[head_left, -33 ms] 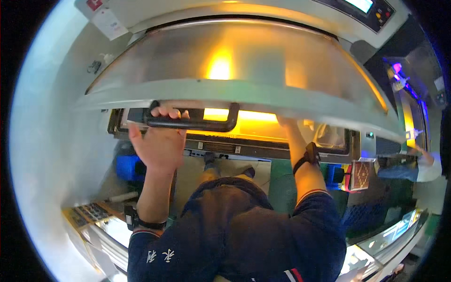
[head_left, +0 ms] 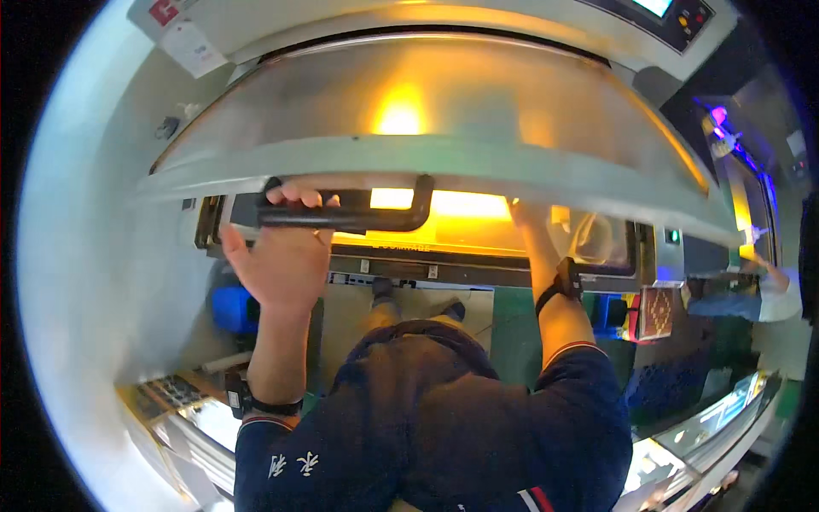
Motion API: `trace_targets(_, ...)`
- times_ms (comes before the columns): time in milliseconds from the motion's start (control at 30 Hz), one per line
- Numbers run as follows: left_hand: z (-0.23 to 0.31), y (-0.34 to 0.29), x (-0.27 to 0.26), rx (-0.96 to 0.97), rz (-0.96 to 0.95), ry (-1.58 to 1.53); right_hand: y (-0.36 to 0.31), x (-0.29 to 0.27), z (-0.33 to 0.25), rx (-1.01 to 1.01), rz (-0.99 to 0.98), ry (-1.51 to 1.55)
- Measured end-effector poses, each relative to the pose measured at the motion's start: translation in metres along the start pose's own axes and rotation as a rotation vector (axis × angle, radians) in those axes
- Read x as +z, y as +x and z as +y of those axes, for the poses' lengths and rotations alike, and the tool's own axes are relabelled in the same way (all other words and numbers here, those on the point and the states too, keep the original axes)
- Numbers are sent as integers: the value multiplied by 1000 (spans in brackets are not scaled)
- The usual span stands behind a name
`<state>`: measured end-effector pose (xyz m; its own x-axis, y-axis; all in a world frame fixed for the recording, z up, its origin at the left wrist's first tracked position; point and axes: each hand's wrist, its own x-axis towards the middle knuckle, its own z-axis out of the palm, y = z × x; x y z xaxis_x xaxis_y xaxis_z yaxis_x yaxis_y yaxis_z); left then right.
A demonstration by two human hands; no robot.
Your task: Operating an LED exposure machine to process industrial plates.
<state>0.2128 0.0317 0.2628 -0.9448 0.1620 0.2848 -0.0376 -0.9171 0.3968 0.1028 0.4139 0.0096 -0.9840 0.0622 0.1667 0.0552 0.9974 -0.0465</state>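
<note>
My left hand (head_left: 286, 260) is closed around the long black handle (head_left: 367, 220) on the front of a large grey lid (head_left: 478, 162), its fingertips curled over the bar and the thumb out to the side. The lid is raised above a bright yellow-lit machine bed (head_left: 469, 237), leaving a gap between them. Through that gap reaches my right hand (head_left: 523, 213); its fingers are hidden under the lid's edge, so what they touch does not show. A clear, crumpled-looking sheet (head_left: 593, 239) lies at the bed's right end.
A control panel (head_left: 680, 26) with buttons sits at the far right. Beneath the machine stand a blue bin (head_left: 235, 309) on the left and a red and brown box (head_left: 655, 314) on the right. A co-worker (head_left: 772, 290) stands by another machine at the far right.
The lid's front edge and the handle appear slightly higher, and my left hand has shifted a little left and up with them. My right hand stays under the lid.
</note>
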Motion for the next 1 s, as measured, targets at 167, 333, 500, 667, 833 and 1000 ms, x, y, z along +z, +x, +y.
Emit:
trace_targets(167,19,55,3,-75,-126,136,4,36,48,523,-41,-36)
trace_targets(333,-6,123,-101,-23,-630,931,9,-18,16,865,-367,80)
trace_targets(500,-133,110,-265,-730,-923,2006,-1,-18,-22,1093,-409,194)
trace_targets(667,-122,67,-301,-673,-1214,1982,-39,-17,-61,1236,-338,439)
trace_targets(833,-106,76,-299,-704,-1405,1790,-152,6,-69,1096,-115,745)
trace_targets(1000,-91,59,-295,-769,-1214,1556,-290,-14,-192,1384,314,1426)
